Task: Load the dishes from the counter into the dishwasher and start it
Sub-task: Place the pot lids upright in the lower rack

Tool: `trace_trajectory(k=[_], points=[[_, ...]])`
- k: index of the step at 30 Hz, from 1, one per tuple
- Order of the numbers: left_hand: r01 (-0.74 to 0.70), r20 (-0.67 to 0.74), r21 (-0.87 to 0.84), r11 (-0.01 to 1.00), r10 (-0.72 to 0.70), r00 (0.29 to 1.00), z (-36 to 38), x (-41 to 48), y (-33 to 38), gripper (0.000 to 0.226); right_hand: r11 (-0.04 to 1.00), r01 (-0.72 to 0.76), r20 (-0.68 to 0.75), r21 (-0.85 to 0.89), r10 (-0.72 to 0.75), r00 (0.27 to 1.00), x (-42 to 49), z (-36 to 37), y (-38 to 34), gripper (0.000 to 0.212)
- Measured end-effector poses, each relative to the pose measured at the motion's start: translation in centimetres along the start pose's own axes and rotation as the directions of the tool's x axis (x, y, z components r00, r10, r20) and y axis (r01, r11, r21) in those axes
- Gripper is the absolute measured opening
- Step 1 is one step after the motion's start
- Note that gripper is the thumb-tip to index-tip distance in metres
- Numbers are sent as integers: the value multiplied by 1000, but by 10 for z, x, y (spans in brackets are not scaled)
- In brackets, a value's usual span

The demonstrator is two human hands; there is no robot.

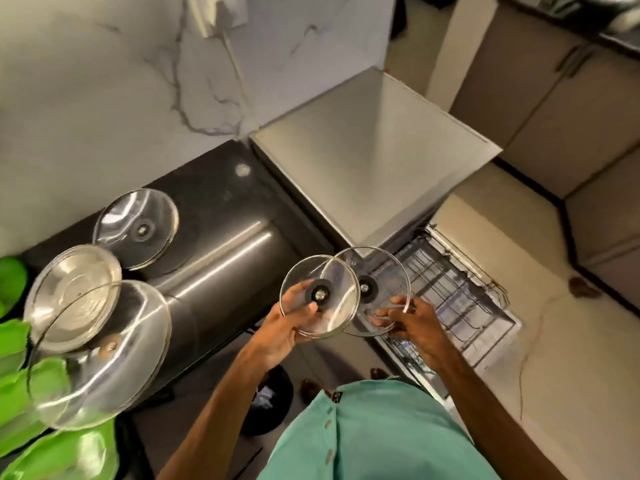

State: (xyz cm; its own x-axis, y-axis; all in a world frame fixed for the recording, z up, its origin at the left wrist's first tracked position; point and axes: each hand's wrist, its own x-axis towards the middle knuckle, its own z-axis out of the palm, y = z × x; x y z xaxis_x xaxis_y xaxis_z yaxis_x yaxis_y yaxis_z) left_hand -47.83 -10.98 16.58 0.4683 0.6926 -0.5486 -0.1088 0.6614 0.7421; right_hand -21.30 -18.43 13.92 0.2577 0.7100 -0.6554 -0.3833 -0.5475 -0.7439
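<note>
Teal shirt [374,434]; small round glass lid [320,296] in left hand [277,330], larger glass lid [381,268] in right hand [419,327].

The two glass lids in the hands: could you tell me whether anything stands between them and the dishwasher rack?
Nothing visible does: the rack sits pulled out just beyond the larger lid in the right hand; the smaller lid overlaps it.

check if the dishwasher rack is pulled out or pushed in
Pulled out: the wire rack extends beyond the dishwasher body, its tines exposed.
</note>
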Motion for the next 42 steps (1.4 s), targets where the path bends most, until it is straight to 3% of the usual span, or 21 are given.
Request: trace_trajectory(k=[6,14,20,23,29,33,42], points=[[85,-7,294,952,-87,996,69,45,1,40,996,-1,-136,90,13,991,-20,-65,18,28],[-12,92,583,812,-51,994,182,96,-32,21,974,-32,-338,226,109,935,-28,-178,32,34],[-166,200,809,563,1,980,237,150,-66,24,975,-48,-462,218,146,875,-14,-251,43,31],[-207,209,908,365,34,977,262,186,-91,24,972,-80,-557,222,194,807,2,-280,54,29],[-205,207,972,114,-14,978,268,268,-161,15,978,-141,-744,155,209,635,54,-307,109,23],[-222,222,975,-20,-3,975,243,331,-227,13,961,-204,-796,189,271,541,92,-308,154,22],[-343,334,891,-297,-81,939,198,434,-339,14,895,-285,-785,344,441,436,186,-290,274,28]])
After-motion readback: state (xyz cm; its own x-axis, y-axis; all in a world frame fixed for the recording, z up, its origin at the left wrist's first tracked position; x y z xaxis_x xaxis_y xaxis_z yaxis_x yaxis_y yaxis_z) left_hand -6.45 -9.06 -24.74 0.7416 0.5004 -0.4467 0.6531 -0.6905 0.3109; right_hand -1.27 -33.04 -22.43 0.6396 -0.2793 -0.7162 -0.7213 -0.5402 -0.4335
